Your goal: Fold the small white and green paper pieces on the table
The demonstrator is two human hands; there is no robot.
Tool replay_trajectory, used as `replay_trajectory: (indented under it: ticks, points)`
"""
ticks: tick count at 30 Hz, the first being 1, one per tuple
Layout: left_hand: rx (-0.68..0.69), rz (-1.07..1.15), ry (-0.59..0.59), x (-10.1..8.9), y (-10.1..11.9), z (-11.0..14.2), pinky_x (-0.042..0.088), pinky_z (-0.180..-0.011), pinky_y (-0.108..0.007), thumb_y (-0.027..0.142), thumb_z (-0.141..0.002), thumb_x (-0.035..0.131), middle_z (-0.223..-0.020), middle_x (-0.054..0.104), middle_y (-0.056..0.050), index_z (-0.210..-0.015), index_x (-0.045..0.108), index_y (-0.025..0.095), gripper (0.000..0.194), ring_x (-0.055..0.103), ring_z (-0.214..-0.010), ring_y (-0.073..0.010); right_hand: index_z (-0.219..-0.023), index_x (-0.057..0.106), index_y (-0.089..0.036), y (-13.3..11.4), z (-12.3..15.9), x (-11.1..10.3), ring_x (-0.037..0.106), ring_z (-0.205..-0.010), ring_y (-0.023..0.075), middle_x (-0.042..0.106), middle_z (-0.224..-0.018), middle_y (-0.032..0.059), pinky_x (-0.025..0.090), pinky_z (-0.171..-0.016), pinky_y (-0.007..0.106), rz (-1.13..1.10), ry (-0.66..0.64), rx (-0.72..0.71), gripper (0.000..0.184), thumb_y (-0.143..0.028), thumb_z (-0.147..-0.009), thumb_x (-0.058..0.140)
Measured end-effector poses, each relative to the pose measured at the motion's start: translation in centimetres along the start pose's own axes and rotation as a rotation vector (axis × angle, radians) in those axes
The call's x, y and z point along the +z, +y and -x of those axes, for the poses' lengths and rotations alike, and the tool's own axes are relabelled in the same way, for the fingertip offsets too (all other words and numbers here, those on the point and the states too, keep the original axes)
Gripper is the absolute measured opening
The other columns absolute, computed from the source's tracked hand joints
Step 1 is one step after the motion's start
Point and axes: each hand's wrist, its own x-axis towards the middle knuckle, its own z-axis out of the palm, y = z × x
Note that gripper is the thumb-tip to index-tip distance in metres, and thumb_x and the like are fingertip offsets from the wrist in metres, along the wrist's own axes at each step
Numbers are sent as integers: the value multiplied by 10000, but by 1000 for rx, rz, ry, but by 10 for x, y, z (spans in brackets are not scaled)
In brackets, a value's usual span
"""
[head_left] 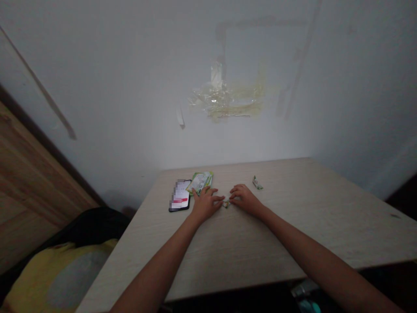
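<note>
A small crumpled green-and-white wrapper piece [226,204] lies on the table between my two hands. My left hand [206,203] is palm down with its fingers spread, its thumb side at the left edge of this piece. My right hand [245,198] rests on the other side, fingers slightly bent and a little apart, the tips close to the piece. Whether the fingertips press on it is too small to tell. Just beyond my left fingers lies a flat green-and-white packet [201,181], its lower edge near my fingers.
A phone [180,196] with a lit screen lies left of my left hand, touching the packet. Another twisted wrapper [257,183] sits beyond my right hand. The pale wooden table [293,208] meets a tape-marked wall [130,87]. A yellow-and-grey cushion-like thing [42,274] is at lower left.
</note>
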Motion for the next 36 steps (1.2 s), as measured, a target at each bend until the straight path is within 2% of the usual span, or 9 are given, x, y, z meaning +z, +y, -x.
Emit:
replay_trajectory:
  ticks: [6, 11, 17, 24, 30, 36]
  points:
    - [-13, -9, 41, 4, 6, -2, -46, -1052, -791, 474, -892, 573, -1345, 594, 6, -1023, 726, 413, 211, 371, -1356, -321, -796, 754, -220, -1, 0, -1, 604, -1029, 239, 715, -981, 74, 452, -953, 417, -17, -11, 19, 47, -250, -761, 762]
    - [-10, -30, 48, 4, 8, -1, -24, -1052, -792, 479, -889, 571, -1411, 537, -13, -1088, 698, 442, 239, 363, -1364, -332, -797, 756, -220, -4, 0, -3, 613, -1018, 231, 715, -991, 75, 457, -949, 403, -28, -21, 40, 37, -239, -765, 757]
    - [-11, -96, 86, 4, 8, -1, -90, -1026, -803, 509, -895, 541, -1439, 510, -20, -1102, 694, 465, 261, 336, -1379, -373, -797, 760, -223, -1, 0, -2, 620, -1005, 230, 710, -988, 79, 463, -930, 398, -27, -18, 46, 39, -249, -768, 759]
    - [-31, -131, 83, 6, 9, 0, -140, -1016, -788, 536, -905, 507, -1459, 495, -25, -1155, 654, 499, 293, 328, -1388, -355, -805, 762, -220, 0, -1, -2, 623, -995, 225, 716, -985, 76, 458, -936, 402, -31, -26, 48, 34, -236, -781, 746]
    - [-69, -140, 113, 7, 10, -1, -158, -1040, -759, 524, -909, 506, -1434, 523, -26, -1151, 668, 470, 297, 323, -1388, -349, -866, 756, -217, -4, -3, -5, 631, -980, 212, 733, -962, 68, 464, -934, 387, -25, -8, -21, 103, -184, -834, 664]
    - [-65, -140, 142, 5, 10, -1, -141, -1058, -751, 490, -905, 532, -1390, 562, -29, -1122, 694, 433, 277, 351, -1367, -347, -845, 751, -233, -12, -3, -10, 642, -975, 213, 747, -877, 49, 460, -936, 385, 24, -17, -104, 144, -173, -841, 620]
